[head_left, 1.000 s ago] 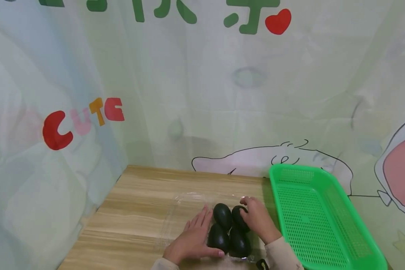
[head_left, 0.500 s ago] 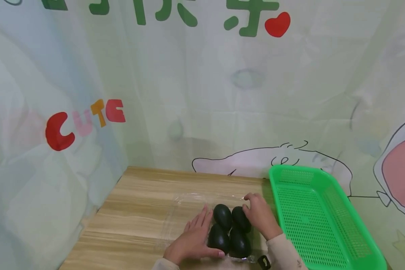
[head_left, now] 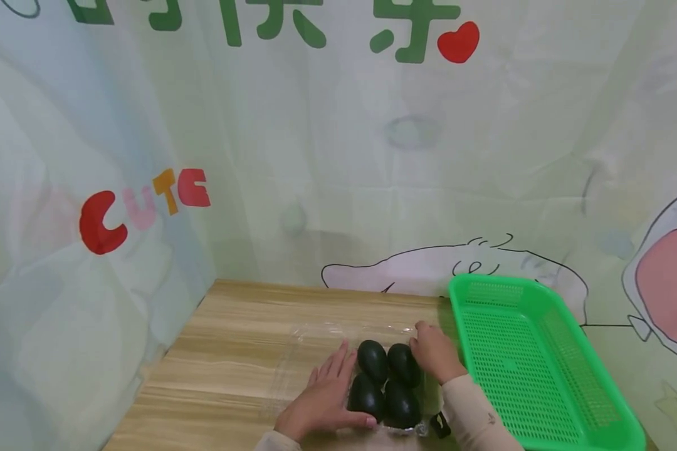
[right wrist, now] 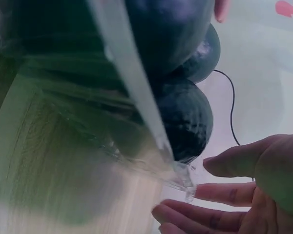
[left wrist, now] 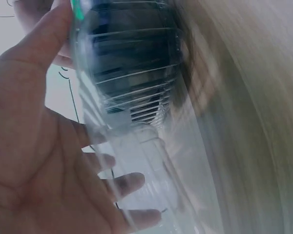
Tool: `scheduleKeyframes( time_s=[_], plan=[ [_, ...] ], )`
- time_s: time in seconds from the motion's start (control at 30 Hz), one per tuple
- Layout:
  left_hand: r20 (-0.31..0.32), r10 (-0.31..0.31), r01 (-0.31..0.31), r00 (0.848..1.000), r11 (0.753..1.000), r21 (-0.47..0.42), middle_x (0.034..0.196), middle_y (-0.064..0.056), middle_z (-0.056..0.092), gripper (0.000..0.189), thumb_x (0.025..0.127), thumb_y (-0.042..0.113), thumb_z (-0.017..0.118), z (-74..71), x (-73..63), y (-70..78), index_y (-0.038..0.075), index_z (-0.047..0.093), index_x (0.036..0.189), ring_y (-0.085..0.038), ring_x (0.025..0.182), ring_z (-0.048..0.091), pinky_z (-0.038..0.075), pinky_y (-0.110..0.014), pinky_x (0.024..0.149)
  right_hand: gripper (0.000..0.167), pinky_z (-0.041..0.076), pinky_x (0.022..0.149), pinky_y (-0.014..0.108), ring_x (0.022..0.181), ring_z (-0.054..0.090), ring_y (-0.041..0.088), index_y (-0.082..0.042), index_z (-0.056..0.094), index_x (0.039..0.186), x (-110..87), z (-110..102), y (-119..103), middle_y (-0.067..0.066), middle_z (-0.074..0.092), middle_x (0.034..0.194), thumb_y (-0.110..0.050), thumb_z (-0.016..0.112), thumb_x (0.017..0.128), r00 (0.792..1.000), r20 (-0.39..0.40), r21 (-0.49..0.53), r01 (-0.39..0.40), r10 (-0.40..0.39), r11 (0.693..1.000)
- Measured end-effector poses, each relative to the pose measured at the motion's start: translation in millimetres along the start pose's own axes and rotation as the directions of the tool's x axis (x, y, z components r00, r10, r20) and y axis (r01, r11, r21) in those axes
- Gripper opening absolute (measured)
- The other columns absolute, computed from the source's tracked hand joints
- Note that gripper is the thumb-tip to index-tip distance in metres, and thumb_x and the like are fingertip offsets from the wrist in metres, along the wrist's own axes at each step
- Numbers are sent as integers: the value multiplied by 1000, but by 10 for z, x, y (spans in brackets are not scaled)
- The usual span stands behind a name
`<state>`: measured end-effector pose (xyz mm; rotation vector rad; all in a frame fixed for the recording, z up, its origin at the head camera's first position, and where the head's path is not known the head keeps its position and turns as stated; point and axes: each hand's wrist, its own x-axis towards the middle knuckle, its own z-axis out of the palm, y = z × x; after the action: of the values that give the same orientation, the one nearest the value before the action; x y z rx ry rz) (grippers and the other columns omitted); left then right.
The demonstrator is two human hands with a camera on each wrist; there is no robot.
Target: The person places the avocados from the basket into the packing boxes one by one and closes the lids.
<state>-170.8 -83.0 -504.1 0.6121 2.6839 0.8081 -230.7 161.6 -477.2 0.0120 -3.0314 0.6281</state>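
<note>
Several dark, egg-shaped avocados [head_left: 402, 404] sit close together in the right half of a clear plastic clamshell box [head_left: 299, 357]; its lid is folded out to the left. My left hand [head_left: 323, 398] rests along the left side of the avocados, fingers straight and spread, thumb across the near side. In the left wrist view, its palm [left wrist: 39, 141] faces the box's clear ribbed wall. My right hand [head_left: 435, 352] is at the box's far right corner, beside an avocado [head_left: 403, 364]. The right wrist view shows its index finger [right wrist: 229, 192] touching the rim corner, with the thumb apart.
A green perforated plastic basket [head_left: 519, 369] stands right of the box, close to my right forearm. The wooden table [head_left: 220, 351] reaches back to a printed cloth backdrop [head_left: 338, 156]. A small black item [head_left: 440, 425] lies beside my right sleeve.
My right hand has come off the far right avocado and shifted right to the box's corner. That avocado stays in the box. The left hand keeps its place.
</note>
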Motion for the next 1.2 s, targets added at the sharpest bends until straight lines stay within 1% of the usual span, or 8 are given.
scheduleKeyframes(
  time_s=[0.2,0.43,0.57,0.8,0.9,1.0,1.1,1.2],
  plan=[
    [-190,39,-42,981,999,-13,169,-17,16,90,91,61,66,13,-196,44,4,38,155,-39,149,32,36,-62,112,31,58,73,49,87,69,35,9,60,122,-5,19,66,27,69,109,-2,65,94,999,40,48,3,-5,999],
    [-472,-62,-7,880,989,-145,137,-10,56,42,96,32,70,85,-564,-24,8,64,129,-27,110,67,59,-39,82,28,57,73,51,87,69,40,8,61,119,4,14,131,28,69,105,4,60,92,999,12,41,45,-46,998],
    [-529,-124,13,840,978,-208,115,1,59,24,96,28,70,122,-700,-114,12,69,115,-9,87,67,55,-27,70,26,57,73,53,86,69,42,8,61,118,12,2,122,28,70,104,5,59,91,998,-3,43,61,-61,997],
    [-552,-213,41,806,951,-307,91,3,55,7,97,17,68,184,-855,-185,10,66,95,2,73,51,49,-21,63,25,57,71,53,83,69,43,8,62,115,23,29,101,29,70,102,6,58,91,998,-15,49,68,-68,996],
    [-529,-323,88,785,903,-420,80,3,50,14,95,13,67,220,-890,-174,12,59,83,-1,66,46,44,-19,58,24,58,71,52,83,69,42,8,62,115,29,47,103,28,70,102,6,58,91,998,-13,53,70,-69,996],
    [-452,-448,135,771,810,-571,69,3,48,21,95,13,66,269,-910,-168,9,56,77,-4,58,45,40,-19,53,24,57,70,52,83,69,41,8,62,114,34,54,108,28,70,101,6,58,90,997,-17,51,73,-72,996],
    [-313,-536,153,784,656,-739,61,3,53,27,98,18,59,321,-918,-199,8,56,73,-7,53,48,41,-21,50,23,57,70,52,82,69,41,8,62,113,34,49,111,28,70,100,7,58,90,997,-23,47,80,-79,996],
    [-162,-549,143,820,470,-871,62,1,64,34,100,24,51,351,-929,-270,8,62,72,-11,55,61,50,-25,53,23,57,69,52,82,69,41,9,62,112,36,36,106,28,70,98,8,57,89,996,-24,42,90,-89,995]
  ],
)
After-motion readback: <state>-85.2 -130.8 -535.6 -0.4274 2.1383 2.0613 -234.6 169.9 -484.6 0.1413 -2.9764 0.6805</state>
